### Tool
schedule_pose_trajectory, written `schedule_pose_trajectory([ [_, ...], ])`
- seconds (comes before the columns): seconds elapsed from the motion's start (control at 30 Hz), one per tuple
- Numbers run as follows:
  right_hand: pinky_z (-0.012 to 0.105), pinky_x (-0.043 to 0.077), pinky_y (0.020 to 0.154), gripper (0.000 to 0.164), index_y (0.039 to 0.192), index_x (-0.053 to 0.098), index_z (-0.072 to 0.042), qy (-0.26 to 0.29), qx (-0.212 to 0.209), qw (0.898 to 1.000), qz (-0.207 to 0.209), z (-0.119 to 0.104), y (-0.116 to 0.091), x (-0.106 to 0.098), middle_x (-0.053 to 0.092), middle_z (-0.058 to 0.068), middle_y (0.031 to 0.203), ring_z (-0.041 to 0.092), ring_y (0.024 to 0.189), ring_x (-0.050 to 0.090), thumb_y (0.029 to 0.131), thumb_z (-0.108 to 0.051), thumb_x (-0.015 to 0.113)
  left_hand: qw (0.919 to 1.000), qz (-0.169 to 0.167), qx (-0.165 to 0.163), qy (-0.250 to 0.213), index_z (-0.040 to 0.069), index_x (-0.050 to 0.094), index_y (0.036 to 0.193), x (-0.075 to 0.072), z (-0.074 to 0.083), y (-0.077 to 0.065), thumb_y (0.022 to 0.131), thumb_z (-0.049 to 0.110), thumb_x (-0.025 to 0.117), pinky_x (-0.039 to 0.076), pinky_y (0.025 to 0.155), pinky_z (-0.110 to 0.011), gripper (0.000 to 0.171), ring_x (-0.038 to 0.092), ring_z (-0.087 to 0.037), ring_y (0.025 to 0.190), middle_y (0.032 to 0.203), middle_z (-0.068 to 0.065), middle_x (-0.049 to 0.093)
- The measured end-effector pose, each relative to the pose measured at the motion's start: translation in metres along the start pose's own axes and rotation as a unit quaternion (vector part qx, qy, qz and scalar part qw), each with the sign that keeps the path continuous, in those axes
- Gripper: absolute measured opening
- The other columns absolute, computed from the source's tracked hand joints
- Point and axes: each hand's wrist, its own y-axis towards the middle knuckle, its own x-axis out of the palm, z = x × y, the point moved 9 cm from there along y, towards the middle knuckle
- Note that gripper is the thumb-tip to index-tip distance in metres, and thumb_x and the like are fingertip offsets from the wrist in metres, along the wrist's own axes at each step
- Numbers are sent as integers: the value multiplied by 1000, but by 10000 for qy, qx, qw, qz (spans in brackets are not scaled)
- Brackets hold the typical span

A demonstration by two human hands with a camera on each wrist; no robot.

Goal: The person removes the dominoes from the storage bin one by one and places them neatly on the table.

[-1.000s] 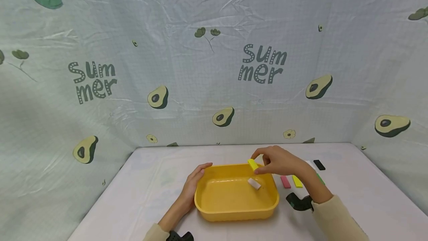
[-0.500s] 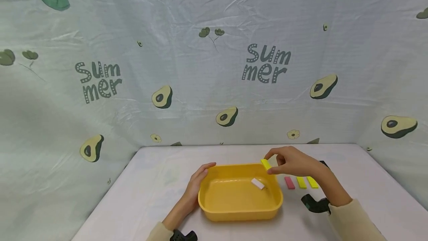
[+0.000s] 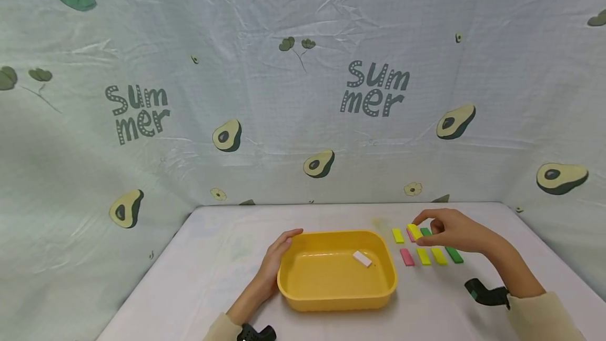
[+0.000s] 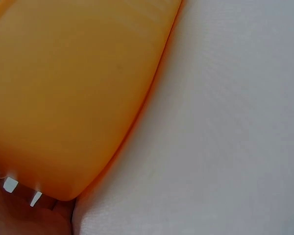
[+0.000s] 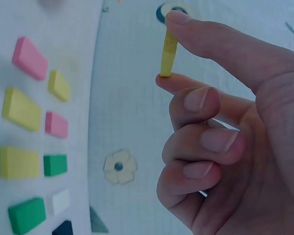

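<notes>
My right hand (image 3: 456,231) pinches a small yellow block (image 5: 168,53) between thumb and index finger, the other fingers folded in. It hovers over the far row of blocks, partly covering a pink block (image 5: 56,124). A yellow rectangular basin (image 3: 331,291) stands on the table, with one white block (image 3: 362,258) lying inside towards the right. At the basin's left side, my left hand (image 3: 272,262) touches the outer wall and rim, its fingers reaching forward fairly straight. The left wrist view shows only part of that hand (image 4: 24,215) against the basin wall.
Right of the basin lie two rows of blocks, among them a pink block (image 3: 407,257), yellow blocks (image 3: 397,236) and a green block (image 3: 454,254). White (image 5: 59,201) and black (image 5: 63,227) blocks show in the right wrist view. A printed curtain (image 3: 265,93) rises behind the table.
My right hand has moved right, from above the basin's far right corner to over the far row of blocks, still pinching the yellow block. The left hand stays at the basin.
</notes>
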Motion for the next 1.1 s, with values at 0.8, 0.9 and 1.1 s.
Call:
schedule_pose_trajectory([
  [0.8, 27, 39, 57, 52, 130, 62, 0, 25, 1268, 9919, -15, 111, -34, -25, 50, 2, 73, 15, 66, 47, 88, -26, 77, 9999, 4, 4, -109, 2, 41, 155, -2, 1, 0, 112, 34, 35, 51, 103, -29, 53, 57, -27, 128, 152, -21, 50],
  [0.9, 25, 37, 54, 51, 130, 61, 1, 129, 1389, 9901, -122, 120, -39, -24, 50, 2, 71, 14, 57, 43, 89, -25, 76, 9999, 12, 7, -160, 2, 41, 154, -2, 1, -1, 112, 33, 35, 52, 102, -29, 53, 57, -27, 129, 152, -21, 49],
  [1.1, 23, 36, 51, 49, 128, 61, 4, 371, 1493, 9877, -287, 134, -46, -16, 49, 1, 69, 12, 51, 40, 88, -21, 76, 9998, -20, 3, -213, 3, 42, 154, -1, 0, 0, 112, 32, 35, 52, 102, -29, 51, 56, -30, 130, 152, -22, 49],
])
